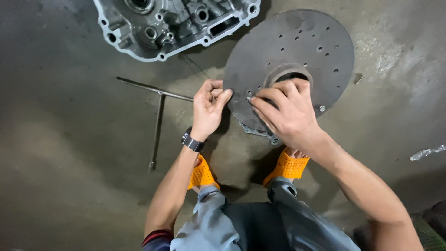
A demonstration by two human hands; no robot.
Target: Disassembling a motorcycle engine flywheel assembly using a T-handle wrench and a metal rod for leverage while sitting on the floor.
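Note:
A round grey metal plate (302, 46) with several small holes and a large centre hole lies on the concrete floor in front of me. My left hand (209, 107) grips its left edge, thumb on top and fingers curled under. My right hand (285, 111) rests on the plate below the centre hole, fingertips pinched on a small bolt (249, 98) at a hole near the left rim. Another small bolt (322, 108) sticks up by the plate's lower right rim. A bit of a metal part (260, 131) shows beneath the plate.
A silver engine case half (176, 23) lies at the top. A T-handle wrench (158, 116) rests on the floor to the left. My orange sandals (290, 166) are below the plate. A crumpled foil scrap (427, 152) lies at the right edge.

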